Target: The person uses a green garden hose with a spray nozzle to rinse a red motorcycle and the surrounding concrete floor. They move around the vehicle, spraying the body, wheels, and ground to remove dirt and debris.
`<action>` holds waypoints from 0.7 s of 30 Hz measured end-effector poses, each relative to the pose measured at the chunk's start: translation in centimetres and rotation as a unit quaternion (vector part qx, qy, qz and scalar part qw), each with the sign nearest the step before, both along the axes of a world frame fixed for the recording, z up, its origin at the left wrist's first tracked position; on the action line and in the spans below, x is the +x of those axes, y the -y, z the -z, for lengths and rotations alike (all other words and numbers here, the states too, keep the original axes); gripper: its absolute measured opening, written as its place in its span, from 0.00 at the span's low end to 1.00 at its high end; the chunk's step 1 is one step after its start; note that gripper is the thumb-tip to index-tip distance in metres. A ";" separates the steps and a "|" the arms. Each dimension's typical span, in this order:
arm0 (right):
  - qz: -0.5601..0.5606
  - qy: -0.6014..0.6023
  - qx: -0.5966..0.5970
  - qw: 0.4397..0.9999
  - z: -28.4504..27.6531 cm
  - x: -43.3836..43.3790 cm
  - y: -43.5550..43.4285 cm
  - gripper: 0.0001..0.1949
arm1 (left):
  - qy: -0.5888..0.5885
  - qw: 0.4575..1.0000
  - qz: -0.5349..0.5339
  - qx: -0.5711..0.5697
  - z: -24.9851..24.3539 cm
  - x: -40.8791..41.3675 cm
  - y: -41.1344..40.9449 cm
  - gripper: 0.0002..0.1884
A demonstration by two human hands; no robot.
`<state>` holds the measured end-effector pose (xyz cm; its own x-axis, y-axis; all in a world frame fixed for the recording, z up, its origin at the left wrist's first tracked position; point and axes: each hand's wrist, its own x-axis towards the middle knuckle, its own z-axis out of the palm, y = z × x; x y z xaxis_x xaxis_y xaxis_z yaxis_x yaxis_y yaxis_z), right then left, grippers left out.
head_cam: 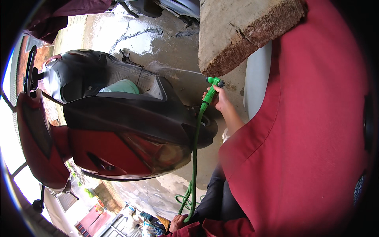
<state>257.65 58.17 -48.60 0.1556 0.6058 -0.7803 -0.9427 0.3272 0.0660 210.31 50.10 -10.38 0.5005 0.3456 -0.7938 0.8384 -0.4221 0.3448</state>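
My right hand point(218, 97) is closed round the green hose nozzle point(209, 96), and a thin jet of water leaves it leftward in the picture, by the scooter. Lower in the view, my left hand point(177, 222) grips the green hose point(194, 166), with more of it looped behind. Left of both hands stands a red and black motor scooter point(97, 148), shown sideways in this turned view. A pale green object point(121, 86), perhaps a bucket, is partly hidden behind its front panel.
A thick, rough-edged slab point(237, 29) juts into the near upper view. Another motorbike point(180, 9) stands beyond the wet, cracked concrete floor point(177, 50). Maroon cloth point(80, 7) hangs at upper left. A broom point(163, 221) and bagged items point(148, 228) lie near the bottom.
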 end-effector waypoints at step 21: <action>-0.093 -0.004 -0.020 0.995 2.0 0.2 2.2 0.18 | -0.018 1.000 0.007 0.014 0.4 0.3 -0.2 0.21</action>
<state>257.88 56.00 -50.57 0.0373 0.5920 -0.8051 -0.9866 0.1500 0.0646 210.65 50.32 -10.76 0.4761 0.3615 -0.8017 0.8445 -0.4421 0.3022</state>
